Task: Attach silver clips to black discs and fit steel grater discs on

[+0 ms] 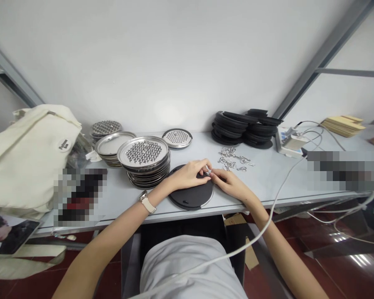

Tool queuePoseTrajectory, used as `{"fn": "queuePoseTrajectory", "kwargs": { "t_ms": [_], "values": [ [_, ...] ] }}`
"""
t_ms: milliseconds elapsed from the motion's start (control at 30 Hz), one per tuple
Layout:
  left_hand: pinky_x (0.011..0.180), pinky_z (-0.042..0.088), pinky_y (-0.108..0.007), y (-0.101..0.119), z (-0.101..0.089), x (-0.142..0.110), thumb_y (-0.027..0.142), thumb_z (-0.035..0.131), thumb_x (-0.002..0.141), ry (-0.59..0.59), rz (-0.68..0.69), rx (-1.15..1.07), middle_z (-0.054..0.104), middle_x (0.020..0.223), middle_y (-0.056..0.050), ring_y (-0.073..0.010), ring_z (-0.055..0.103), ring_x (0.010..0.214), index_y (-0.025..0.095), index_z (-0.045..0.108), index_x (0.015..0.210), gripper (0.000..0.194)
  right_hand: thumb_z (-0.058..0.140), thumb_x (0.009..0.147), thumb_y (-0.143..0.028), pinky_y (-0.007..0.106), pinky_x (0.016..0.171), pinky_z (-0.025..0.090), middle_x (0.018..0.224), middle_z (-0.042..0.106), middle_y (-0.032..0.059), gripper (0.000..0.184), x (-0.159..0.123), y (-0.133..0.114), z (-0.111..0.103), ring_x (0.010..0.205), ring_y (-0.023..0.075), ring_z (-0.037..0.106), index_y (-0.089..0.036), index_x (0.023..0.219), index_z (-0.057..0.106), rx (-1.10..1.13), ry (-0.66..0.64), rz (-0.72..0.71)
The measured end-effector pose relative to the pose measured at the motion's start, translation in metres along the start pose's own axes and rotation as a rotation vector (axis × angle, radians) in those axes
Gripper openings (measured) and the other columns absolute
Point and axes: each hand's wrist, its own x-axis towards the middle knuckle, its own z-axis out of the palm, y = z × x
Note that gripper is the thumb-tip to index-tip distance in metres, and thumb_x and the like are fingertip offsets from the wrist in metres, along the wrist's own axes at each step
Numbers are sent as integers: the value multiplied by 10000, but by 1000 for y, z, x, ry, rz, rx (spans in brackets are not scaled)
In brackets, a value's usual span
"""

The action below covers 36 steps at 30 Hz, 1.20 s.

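Observation:
A round black disc (191, 196) with a strip of shiny metal rim at its lower right lies flat near the table's front edge. Over its upper part rests my left hand (188, 174), its thumb and fingers pinched together near the disc's right side. My right hand (230, 183) comes in from the right, fingertips closed and meeting those of the left. Something small sits between the fingertips, too hidden to name. Just behind my right hand lies a loose pile of small shiny metal clips (232, 158).
Left of the disc stands a stack of round metal grater plates (145, 153), with further metal discs (116, 143) behind. One perforated plate (177, 138) lies near the wall. Black rings (229, 126) are piled at the back right, beside a power strip (288, 143). A white cable (279, 193) crosses my right forearm.

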Motion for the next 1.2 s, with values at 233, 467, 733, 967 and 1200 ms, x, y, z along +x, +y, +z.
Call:
{"fn": "queuePoseTrajectory", "kwargs": {
  "t_ms": [233,467,733,967,1200],
  "values": [
    [742,472,-249,2,-1,0,179,606,805,3,-3,4,625,953,-27,-127,585,804,180,524,1043,252,338,984,-437,265,644,392,713,599,21,404,0,1,0,659,160,514,-168,797,575,-8,5,-7],
    [747,475,-261,2,-1,0,171,606,804,4,-3,9,626,915,-24,-138,593,811,181,525,1040,250,328,985,-451,266,647,399,713,600,25,413,0,1,0,666,165,525,-169,795,564,-11,7,-1],
    [751,469,-262,2,-1,-1,205,611,818,3,9,59,621,913,-17,-139,583,800,188,529,1030,227,338,985,-433,261,631,386,687,573,12,403,0,1,0,648,155,515,-172,760,547,-19,17,-7],
    [751,461,-263,3,-2,-1,201,593,824,-4,17,63,614,899,-15,-141,575,799,188,538,1014,198,334,981,-455,265,638,393,690,580,17,419,0,1,1,658,162,516,-171,774,563,-26,25,5],
    [730,461,-257,1,-1,0,203,602,810,10,20,30,620,890,-11,-135,573,780,187,543,1007,206,349,976,-445,264,618,381,681,580,18,404,0,-3,0,639,155,499,-170,764,556,-14,49,18]
  ]
}}
